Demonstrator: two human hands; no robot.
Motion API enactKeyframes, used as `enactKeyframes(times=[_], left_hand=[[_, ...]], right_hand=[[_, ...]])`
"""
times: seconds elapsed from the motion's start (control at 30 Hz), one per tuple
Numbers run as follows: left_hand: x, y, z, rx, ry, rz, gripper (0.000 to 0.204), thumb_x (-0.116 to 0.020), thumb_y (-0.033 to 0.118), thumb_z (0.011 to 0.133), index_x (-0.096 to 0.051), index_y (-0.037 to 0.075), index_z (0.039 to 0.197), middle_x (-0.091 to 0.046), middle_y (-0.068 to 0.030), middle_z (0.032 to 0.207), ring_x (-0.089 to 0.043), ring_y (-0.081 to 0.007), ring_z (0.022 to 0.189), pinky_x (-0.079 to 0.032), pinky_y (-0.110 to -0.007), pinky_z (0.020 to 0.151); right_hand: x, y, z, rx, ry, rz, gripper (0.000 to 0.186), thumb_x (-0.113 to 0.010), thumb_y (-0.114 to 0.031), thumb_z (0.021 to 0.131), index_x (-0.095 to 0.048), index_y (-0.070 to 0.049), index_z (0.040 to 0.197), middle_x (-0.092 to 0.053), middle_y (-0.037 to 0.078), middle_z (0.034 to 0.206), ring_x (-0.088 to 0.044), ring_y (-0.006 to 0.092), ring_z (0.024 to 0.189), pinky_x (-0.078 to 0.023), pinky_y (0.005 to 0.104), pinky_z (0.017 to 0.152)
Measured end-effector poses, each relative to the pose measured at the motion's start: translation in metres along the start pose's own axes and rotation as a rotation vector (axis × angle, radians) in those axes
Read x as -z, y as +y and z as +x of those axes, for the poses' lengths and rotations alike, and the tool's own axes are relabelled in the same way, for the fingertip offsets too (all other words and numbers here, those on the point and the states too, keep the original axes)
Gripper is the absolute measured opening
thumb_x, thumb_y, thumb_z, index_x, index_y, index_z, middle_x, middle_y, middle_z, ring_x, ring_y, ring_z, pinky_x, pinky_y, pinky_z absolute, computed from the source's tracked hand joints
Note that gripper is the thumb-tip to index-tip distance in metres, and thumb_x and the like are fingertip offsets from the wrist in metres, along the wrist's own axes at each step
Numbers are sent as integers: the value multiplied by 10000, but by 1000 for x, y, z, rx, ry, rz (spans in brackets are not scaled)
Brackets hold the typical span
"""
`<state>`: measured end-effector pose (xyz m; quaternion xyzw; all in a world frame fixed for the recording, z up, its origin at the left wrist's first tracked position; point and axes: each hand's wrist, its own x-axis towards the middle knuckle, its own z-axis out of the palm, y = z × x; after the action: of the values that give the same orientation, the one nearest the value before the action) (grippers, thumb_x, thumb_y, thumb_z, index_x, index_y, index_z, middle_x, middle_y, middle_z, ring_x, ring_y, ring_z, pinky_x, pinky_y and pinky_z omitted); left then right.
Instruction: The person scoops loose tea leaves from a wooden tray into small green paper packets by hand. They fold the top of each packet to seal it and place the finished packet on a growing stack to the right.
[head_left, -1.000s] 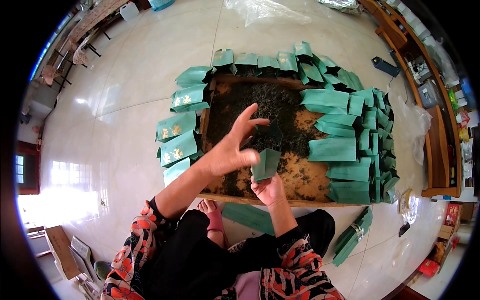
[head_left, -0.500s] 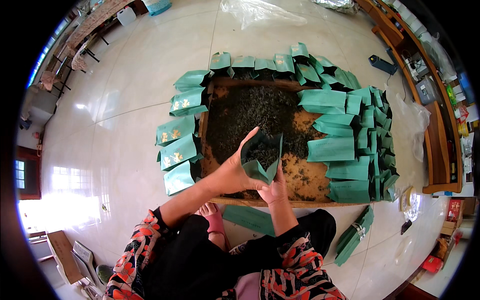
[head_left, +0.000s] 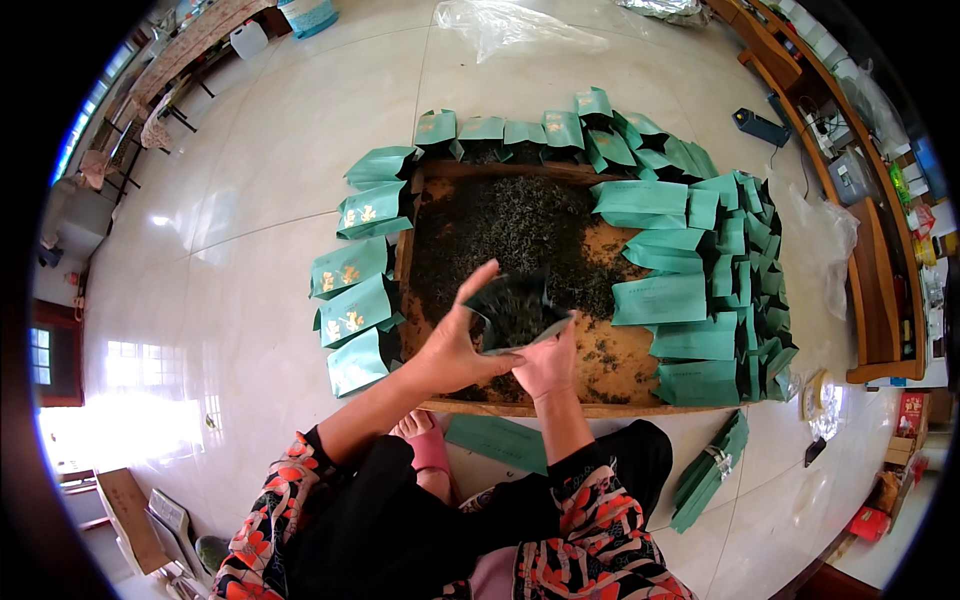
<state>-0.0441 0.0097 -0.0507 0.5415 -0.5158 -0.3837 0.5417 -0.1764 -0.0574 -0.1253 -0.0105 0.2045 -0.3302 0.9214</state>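
Both my hands grip one green paper bag (head_left: 530, 343), its open mouth tipped up toward me. Dark, loose dried leaves, like tea, show inside it. My left hand (head_left: 452, 348) clasps the bag's left side, thumb and fingers spread around it. On the right and lower side, my right hand (head_left: 552, 362) wraps the bag. Below the hands, a shallow wooden tray (head_left: 620, 372) holds a heap of the same dark leaves (head_left: 520, 215). Part of its brown bottom is bare on the right and near side.
Green bags stand or lean along the tray's left side (head_left: 355, 305), far side (head_left: 483, 128) and, packed closely, right side (head_left: 660, 300). A flat green bag (head_left: 495, 443) lies before me, near my pink slipper (head_left: 430, 446). A tied bundle of flat bags (head_left: 710, 470) rests at the right.
The bag has tilted and shifted slightly left, so its mouth looks wider and its leaves show more. My right hand has turned and moved up along its side.
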Motion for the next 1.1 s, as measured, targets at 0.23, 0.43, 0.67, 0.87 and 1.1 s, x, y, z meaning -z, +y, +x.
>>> enactKeyframes(times=[0.23, 0.43, 0.67, 0.87, 1.1], left_hand=[[-7, -41, -21, 170, -128, 139, 803, -752, 47, 688, -284, 52, 1341, -514, -100, 1165, -521, -165, 996, -451, -285, 820], [6, -39, -9, 179, -47, 71, 331, -688, 9, 745, -560, 5, 1051, -612, -38, 950, -554, -118, 858, -467, -279, 744], [-14, -33, 6, 180, -64, -48, 301, -699, 25, 746, -571, 2, 1017, -613, -28, 909, -555, -115, 824, -464, -271, 729], [-11, -31, 14, 343, -143, 41, 310, -709, 26, 735, -577, -1, 1013, -620, -27, 919, -555, -106, 840, -466, -267, 734], [-41, -34, 14, 489, -226, -140, 529, -722, 18, 722, -470, 24, 1187, -616, -36, 1001, -554, -99, 888, -456, -278, 797]], right_hand=[[17, 20, -12, -29, -3, 2, 538, -395, -511, 904, -466, -110, 1256, -494, 74, 1262, -495, 259, 1115, -413, 430, 938], [79, -29, -27, 351, 361, -1695, 607, -456, -480, 889, -362, -70, 1326, -403, 164, 1313, -390, 356, 1196, -302, 489, 993], [61, -45, -27, -171, 673, -2337, 517, -550, -363, 838, -461, 6, 1189, -437, 221, 1241, -428, 362, 1141, -345, 444, 953], [26, -48, -40, -170, 304, -2212, 555, -544, -349, 842, -415, 48, 1209, -435, 215, 1232, -455, 388, 1100, -381, 458, 923], [68, -101, -77, -179, 722, -2408, 511, -512, -347, 860, -447, 35, 1193, -427, 197, 1252, -516, 388, 1032, -447, 469, 830]])
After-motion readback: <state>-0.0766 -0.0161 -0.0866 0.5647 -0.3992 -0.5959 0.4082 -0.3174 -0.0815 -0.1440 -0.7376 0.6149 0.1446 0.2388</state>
